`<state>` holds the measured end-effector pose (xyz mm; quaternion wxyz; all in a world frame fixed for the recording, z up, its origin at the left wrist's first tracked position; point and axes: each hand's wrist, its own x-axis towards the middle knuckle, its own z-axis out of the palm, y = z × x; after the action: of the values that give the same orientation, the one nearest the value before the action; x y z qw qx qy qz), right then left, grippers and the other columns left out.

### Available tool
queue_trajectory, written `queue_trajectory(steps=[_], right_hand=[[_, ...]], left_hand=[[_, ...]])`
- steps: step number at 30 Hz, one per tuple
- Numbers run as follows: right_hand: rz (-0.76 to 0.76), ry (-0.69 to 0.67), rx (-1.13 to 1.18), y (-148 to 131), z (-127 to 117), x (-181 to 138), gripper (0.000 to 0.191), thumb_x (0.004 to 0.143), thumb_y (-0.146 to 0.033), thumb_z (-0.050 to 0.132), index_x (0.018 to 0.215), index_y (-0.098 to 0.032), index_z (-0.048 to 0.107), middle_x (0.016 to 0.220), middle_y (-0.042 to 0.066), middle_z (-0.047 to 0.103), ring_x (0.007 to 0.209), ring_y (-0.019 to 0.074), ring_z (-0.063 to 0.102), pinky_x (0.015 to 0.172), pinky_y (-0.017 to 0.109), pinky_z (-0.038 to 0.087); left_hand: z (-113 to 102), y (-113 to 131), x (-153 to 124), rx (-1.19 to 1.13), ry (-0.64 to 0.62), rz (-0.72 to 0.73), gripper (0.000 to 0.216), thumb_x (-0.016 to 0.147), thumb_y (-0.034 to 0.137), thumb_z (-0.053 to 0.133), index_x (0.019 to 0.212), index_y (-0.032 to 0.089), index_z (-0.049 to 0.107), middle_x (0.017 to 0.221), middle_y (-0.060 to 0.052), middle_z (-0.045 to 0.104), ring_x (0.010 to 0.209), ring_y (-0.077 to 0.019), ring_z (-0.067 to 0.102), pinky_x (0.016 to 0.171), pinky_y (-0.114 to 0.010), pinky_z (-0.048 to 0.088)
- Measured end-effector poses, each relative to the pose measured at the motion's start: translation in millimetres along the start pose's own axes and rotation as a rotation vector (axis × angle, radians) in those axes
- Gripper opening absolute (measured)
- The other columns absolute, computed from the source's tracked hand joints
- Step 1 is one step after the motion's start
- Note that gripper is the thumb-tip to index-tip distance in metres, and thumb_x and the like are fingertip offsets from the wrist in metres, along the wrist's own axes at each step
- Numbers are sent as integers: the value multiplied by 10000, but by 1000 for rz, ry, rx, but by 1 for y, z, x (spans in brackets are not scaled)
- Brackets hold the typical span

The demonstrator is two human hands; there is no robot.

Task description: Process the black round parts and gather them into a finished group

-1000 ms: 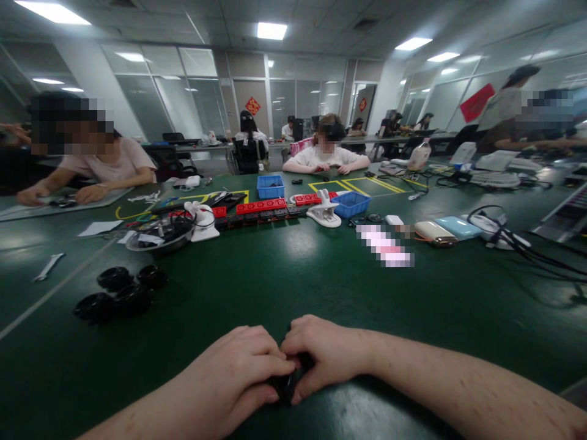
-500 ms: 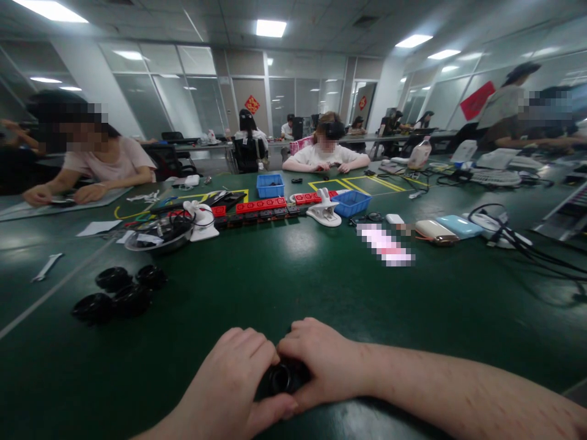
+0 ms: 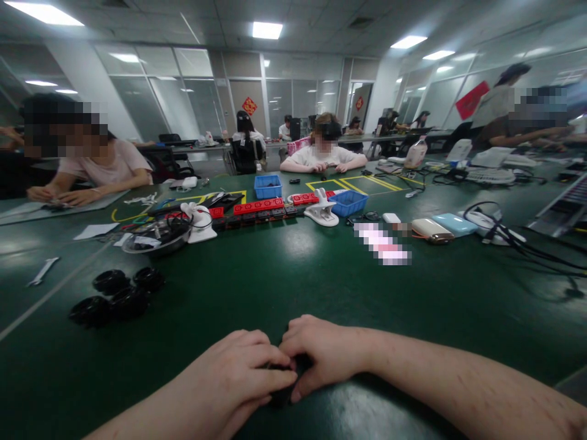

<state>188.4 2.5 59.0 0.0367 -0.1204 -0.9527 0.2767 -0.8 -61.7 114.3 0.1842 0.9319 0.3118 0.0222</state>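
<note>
Low in the head view, my left hand (image 3: 238, 373) and my right hand (image 3: 321, 354) meet on the green table (image 3: 293, 287). Both have their fingers curled round a small black round part (image 3: 282, 396), which is almost wholly hidden between them. Only a dark sliver of it shows under the fingertips. Several similar black round parts (image 3: 114, 293) lie in a cluster to the left of my hands, out of touch.
A wrench (image 3: 42, 272) lies at far left. A clear bowl (image 3: 153, 238) with cables, red and black power strips (image 3: 259, 211), two blue bins (image 3: 348, 203), power banks (image 3: 431, 230) and black cables (image 3: 513, 235) sit farther back. Other people work across the table.
Half a second ago my fingers were spread enough to show the black part's ring; now they have closed over it again. The hands stay in the same spot.
</note>
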Motion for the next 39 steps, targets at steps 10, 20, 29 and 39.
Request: queue_trajectory(steps=[10,20,29,39], right_hand=[[45,27,-22,-3,2,0,257,657,-325,728,760,-180,543,655,-61,513,639,106,460,653,234,326],[183,55,-176,-7,12,3,409,633,-539,665,774,-169,564,649,-18,522,608,133,441,578,246,319],[41,0,-16,0,2,0,316,643,-358,738,835,-168,574,699,-46,571,663,111,497,658,221,357],[-1,14,-50,1,3,1,255,665,-307,722,731,-175,514,653,-69,520,629,93,453,654,223,323]], left_hand=[[32,-5,1,45,174,-142,337,715,155,694,1014,249,568,898,10,618,774,-196,557,657,-303,408],[53,-6,4,126,321,-201,241,732,362,689,826,169,580,803,-29,593,699,-215,534,616,-347,415],[2,-3,-5,-72,70,-81,482,785,97,568,1176,372,502,1202,31,554,1118,-220,466,948,-377,369],[9,-7,3,-119,53,-88,371,766,92,614,1065,310,588,995,17,639,906,-189,568,804,-314,427]])
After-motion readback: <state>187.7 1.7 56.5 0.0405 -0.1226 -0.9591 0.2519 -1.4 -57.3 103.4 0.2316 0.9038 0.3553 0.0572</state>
